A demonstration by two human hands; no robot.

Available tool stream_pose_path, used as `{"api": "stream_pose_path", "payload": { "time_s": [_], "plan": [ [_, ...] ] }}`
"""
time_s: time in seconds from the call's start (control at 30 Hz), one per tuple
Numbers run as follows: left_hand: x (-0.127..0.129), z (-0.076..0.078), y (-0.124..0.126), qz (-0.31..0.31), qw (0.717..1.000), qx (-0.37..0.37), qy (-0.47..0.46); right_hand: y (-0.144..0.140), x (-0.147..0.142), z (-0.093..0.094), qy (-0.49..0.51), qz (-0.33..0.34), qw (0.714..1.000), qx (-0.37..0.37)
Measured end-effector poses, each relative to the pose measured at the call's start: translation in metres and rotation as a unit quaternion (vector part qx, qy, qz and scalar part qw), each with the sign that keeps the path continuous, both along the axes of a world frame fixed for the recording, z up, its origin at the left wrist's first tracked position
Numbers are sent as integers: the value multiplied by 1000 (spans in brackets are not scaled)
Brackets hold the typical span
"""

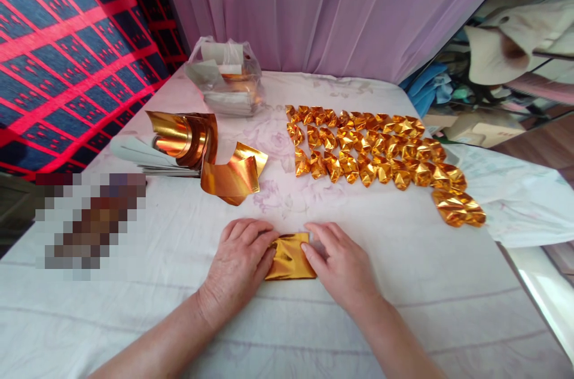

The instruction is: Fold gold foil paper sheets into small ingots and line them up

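Observation:
A sheet of gold foil paper (292, 256), folded into a small rectangle, lies flat on the cloth in front of me. My left hand (244, 253) is over its left end, fingers close together, with the thumb and fingertips pressing on the foil. At the right end, my right hand (343, 262) has its thumb on the foil and its fingers curved around the back corner. Both hands hold the paper down against the table. The undersides of the fingers are hidden.
Rows of folded gold foil pieces (368, 149) stand at the back right. Curled gold foil sheets (183, 140) and loose strips (233, 176) lie at the left, before a clear plastic bag (228, 77) of paper. A pixelated patch (94, 226) hides something nearby. White cloth (156, 319) covers the table.

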State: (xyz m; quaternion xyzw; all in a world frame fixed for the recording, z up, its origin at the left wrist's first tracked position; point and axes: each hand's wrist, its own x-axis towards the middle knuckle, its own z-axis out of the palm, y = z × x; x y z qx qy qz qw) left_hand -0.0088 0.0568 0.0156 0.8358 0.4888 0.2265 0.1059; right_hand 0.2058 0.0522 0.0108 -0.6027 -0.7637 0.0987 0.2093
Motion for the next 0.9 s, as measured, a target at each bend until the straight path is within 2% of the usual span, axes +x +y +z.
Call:
{"api": "stream_pose_path", "payload": {
  "time_s": [0.2,0.4,0.7,0.9],
  "plan": [
    [0,0,0,-1,1000,3,7,23,-4,26,-64,19,989,-130],
    [0,-2,-1,-3,1000,12,10,29,-7,35,-81,28,982,-170],
    [-1,-5,-1,-10,999,29,10,33,-3,38,-8,57,977,-206],
    [-3,-6,0,-9,1000,17,-12,41,9,28,130,102,952,-258]
  ]
}}
